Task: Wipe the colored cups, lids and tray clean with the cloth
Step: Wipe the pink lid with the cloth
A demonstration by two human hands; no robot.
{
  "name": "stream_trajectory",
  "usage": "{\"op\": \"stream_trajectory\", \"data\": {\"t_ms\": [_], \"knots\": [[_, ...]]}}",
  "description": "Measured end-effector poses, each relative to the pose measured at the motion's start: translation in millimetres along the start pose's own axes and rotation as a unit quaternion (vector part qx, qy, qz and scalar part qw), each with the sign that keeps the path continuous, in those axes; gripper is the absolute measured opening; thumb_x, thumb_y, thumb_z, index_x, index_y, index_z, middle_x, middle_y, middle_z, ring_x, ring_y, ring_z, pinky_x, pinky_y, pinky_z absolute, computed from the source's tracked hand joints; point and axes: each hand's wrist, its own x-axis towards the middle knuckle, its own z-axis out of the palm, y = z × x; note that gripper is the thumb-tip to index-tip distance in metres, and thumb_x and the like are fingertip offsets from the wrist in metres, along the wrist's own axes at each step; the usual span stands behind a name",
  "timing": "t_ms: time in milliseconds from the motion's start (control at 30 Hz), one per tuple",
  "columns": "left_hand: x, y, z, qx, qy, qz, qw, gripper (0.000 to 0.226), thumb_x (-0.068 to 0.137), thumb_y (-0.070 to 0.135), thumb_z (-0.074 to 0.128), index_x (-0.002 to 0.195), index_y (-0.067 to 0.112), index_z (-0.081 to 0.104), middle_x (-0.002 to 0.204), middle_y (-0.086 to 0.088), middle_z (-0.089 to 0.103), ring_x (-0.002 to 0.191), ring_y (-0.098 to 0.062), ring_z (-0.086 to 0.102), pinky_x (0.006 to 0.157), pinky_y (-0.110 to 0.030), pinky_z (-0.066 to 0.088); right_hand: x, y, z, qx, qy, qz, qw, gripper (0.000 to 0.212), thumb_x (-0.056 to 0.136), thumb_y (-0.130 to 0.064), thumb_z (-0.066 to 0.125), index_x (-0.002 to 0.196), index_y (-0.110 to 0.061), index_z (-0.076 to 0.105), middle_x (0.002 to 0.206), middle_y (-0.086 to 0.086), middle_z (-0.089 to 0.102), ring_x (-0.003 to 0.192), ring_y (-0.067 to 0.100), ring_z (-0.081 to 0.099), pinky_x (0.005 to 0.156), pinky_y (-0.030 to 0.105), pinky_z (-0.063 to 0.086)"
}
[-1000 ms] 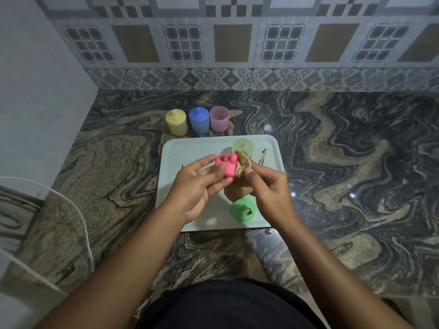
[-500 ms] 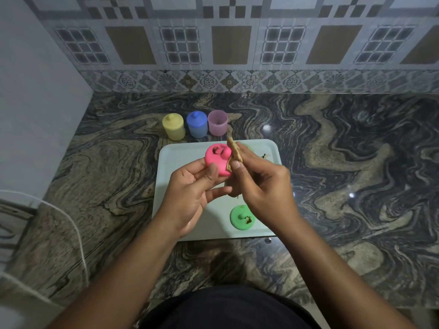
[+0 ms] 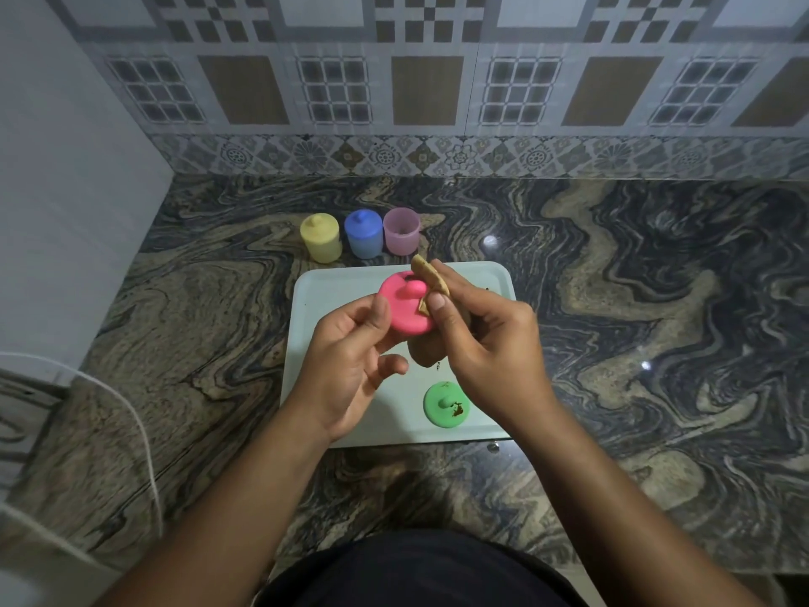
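A swirled dark stone worktop (image 3: 613, 343) under a patterned tile wall; on it sits a pale tray (image 3: 332, 291), and you work just above it. Your left hand (image 3: 350, 357) holds the pink lid (image 3: 405, 308) by its edge between thumb and curled fingers, knob side up; your right hand (image 3: 490, 343) pinches the tan cloth (image 3: 431, 276) against the lid's right rim, the rest of the cloth hanging under your palm. The step in hand looks like wiping this lid; next, it likely needs turning so the cloth reaches the rest of the face. The green lid (image 3: 444, 405) lies on the tray's near part, a brown smear beside its knob. Behind the tray stand a yellow cup (image 3: 320, 238) and a blue cup (image 3: 363, 234), both capped, contents hidden; beside them the pale pink cup (image 3: 401, 232) stands open, showing nothing inside.
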Motion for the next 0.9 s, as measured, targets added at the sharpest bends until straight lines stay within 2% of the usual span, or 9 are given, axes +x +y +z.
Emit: {"op": "stream_trajectory", "data": {"t_ms": [67, 167, 267, 367, 567, 667, 733, 833, 900], "knots": [[1.8, -0.6, 1.5, -0.01, 0.021, -0.007, 1.0, 0.039, 0.094, 0.039, 0.046, 0.107, 0.011, 0.069, 0.096, -0.004, 0.074, 0.076, -0.009, 0.065, 0.042, -0.017, 0.037, -1.9, 0.5, 1.9, 0.025, -0.008, 0.007, 1.0, 0.029, 0.099, -0.015, 0.062, 0.114, -0.037, 0.072, 0.139, 0.004, 0.065, 0.092, 0.007, 0.074, 0.076, 0.045, 0.061], [4.1, -3.5, 1.6, -0.027, 0.027, -0.006, 0.999, 0.052, 0.096, 0.05, 0.039, 0.112, 0.009, 0.068, 0.099, -0.01, 0.071, 0.078, -0.014, 0.062, 0.052, -0.021, 0.047, -6.0, 4.6, 5.5, 0.039, -0.012, 0.015, 0.999, 0.029, 0.099, -0.018, 0.061, 0.121, -0.031, 0.073, 0.139, 0.003, 0.066, 0.128, 0.02, 0.064, 0.089, 0.035, 0.06], [0.3, -3.7, -0.2, -0.039, -0.018, 0.029, 0.999, 0.043, 0.094, 0.041, 0.05, 0.114, 0.008, 0.069, 0.114, -0.012, 0.069, 0.098, -0.017, 0.066, 0.074, -0.027, 0.055, -5.8, 5.2, 5.5, 0.051, -0.008, 0.009, 0.999, 0.031, 0.099, -0.02, 0.061, 0.122, -0.036, 0.074, 0.139, -0.006, 0.066, 0.13, 0.037, 0.06, 0.083, 0.049, 0.062], [-4.7, -1.7, 0.3, 0.0, -0.017, 0.029, 0.999, 0.023, 0.091, 0.021, 0.057, 0.106, 0.016, 0.074, 0.104, -0.005, 0.073, 0.091, -0.011, 0.068, 0.059, -0.019, 0.051, -3.3, 0.6, 2.4, 0.02, -0.006, -0.019, 1.0, 0.035, 0.099, -0.015, 0.061, 0.121, -0.041, 0.07, 0.137, -0.006, 0.066, 0.131, 0.029, 0.061, 0.082, 0.054, 0.061], [-1.7, 0.2, 6.6, -0.027, 0.02, 0.011, 0.999, 0.038, 0.093, 0.038, 0.045, 0.098, 0.014, 0.074, 0.095, -0.005, 0.075, 0.077, -0.008, 0.068, 0.042, -0.016, 0.037, -4.9, -1.9, 1.3, 0.038, 0.008, 0.013, 0.999, 0.028, 0.098, -0.017, 0.062, 0.121, -0.03, 0.072, 0.122, 0.008, 0.074, 0.104, 0.014, 0.074, 0.077, 0.044, 0.062], [0.1, -1.4, 6.8, -0.059, 0.0, 0.033, 0.998, 0.045, 0.097, 0.038, 0.041, 0.111, 0.004, 0.067, 0.112, -0.01, 0.072, 0.101, -0.019, 0.069, 0.072, -0.028, 0.056, -5.5, -2.3, 1.4, 0.047, 0.008, 0.017, 0.999, 0.03, 0.098, -0.017, 0.061, 0.124, -0.028, 0.072, 0.137, 0.006, 0.067, 0.089, 0.028, 0.078, 0.063, 0.046, 0.062], [-1.0, -2.6, 4.4, -0.05, -0.039, 0.07, 0.996, 0.038, 0.096, 0.028, 0.046, 0.113, -0.001, 0.065, 0.121, -0.013, 0.069, 0.114, -0.024, 0.065, 0.089, -0.035, 0.054, -5.3, -3.8, 1.1, 0.053, 0.004, 0.003, 0.999, 0.034, 0.1, -0.011, 0.061, 0.12, -0.037, 0.071, 0.133, 0.009, 0.069, 0.071, 0.038, 0.075, 0.056, 0.055, 0.057], [-3.5, -0.7, 3.0, -0.005, -0.024, 0.056, 0.998, 0.026, 0.091, 0.017, 0.055, 0.111, 0.011, 0.071, 0.11, -0.007, 0.073, 0.098, -0.015, 0.07, 0.068, -0.023, 0.056, -5.1, -8.2, 0.9, 0.037, 0.008, -0.021, 0.999, 0.04, 0.101, -0.005, 0.061, 0.118, -0.04, 0.069, 0.138, 0.0, 0.067, 0.106, 0.033, 0.066, 0.077, 0.051, 0.058], [-3.9, 1.2, 4.0, 0.004, -0.007, 0.036, 0.999, 0.026, 0.091, 0.022, 0.053, 0.103, 0.014, 0.075, 0.105, -0.004, 0.074, 0.087, -0.011, 0.07, 0.053, -0.018, 0.048, -4.6, -8.4, 0.5, 0.037, 0.012, -0.014, 0.999, 0.039, 0.101, -0.004, 0.061, 0.118, -0.038, 0.069, 0.134, -0.001, 0.068, 0.1, 0.022, 0.074, 0.075, 0.043, 0.061]]}}
